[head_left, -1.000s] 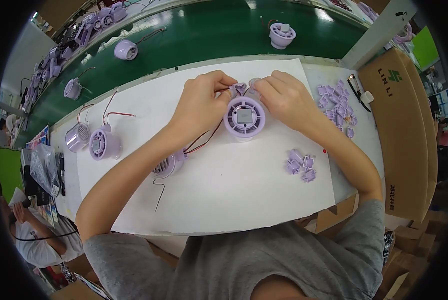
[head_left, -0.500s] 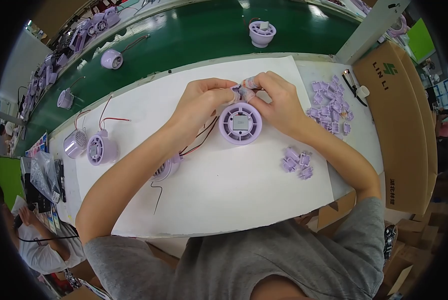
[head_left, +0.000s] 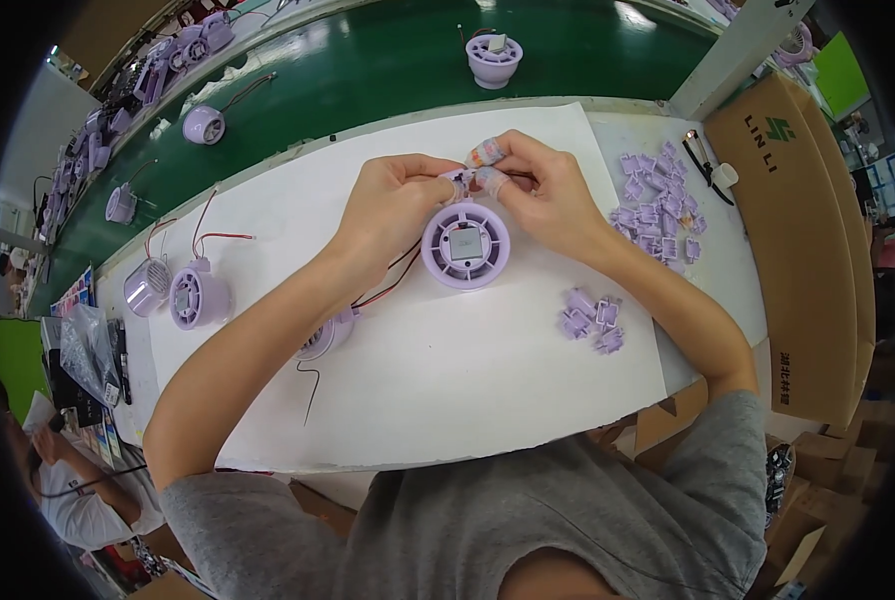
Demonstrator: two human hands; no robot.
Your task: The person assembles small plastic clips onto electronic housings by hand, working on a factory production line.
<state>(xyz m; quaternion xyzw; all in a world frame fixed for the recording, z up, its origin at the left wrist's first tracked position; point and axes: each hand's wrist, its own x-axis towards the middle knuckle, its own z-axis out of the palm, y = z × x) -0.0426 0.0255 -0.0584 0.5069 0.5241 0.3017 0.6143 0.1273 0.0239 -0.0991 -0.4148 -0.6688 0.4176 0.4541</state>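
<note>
A round light-purple fan housing (head_left: pixel 466 279) stands on the white sheet in front of me, its spoked face toward me and a square grey part at its centre. Just above its top edge, my left hand (head_left: pixel 392 207) pinches a small purple clip (head_left: pixel 458 178) between thumb and forefinger. My right hand (head_left: pixel 551 200) meets it from the other side, with tape around its thumb and forefinger. Its thumb presses near the clip, while the forefinger is raised slightly apart. A dark wire shows by the right fingers; what they grip is mostly hidden.
Purple clips (head_left: pixel 658 215) lie heaped at right, with a smaller cluster (head_left: pixel 593 320) nearer me. More wired housings (head_left: pixel 200 298) stand at left, one partly behind my left forearm. Others ride a green belt (head_left: pixel 368 75) beyond. A cardboard box (head_left: pixel 793 260) borders the right side.
The housings on the green belt have shifted left. Both hands and the housing beneath them sit slightly further left. My right forefinger has lifted from its thumb, widening the gap.
</note>
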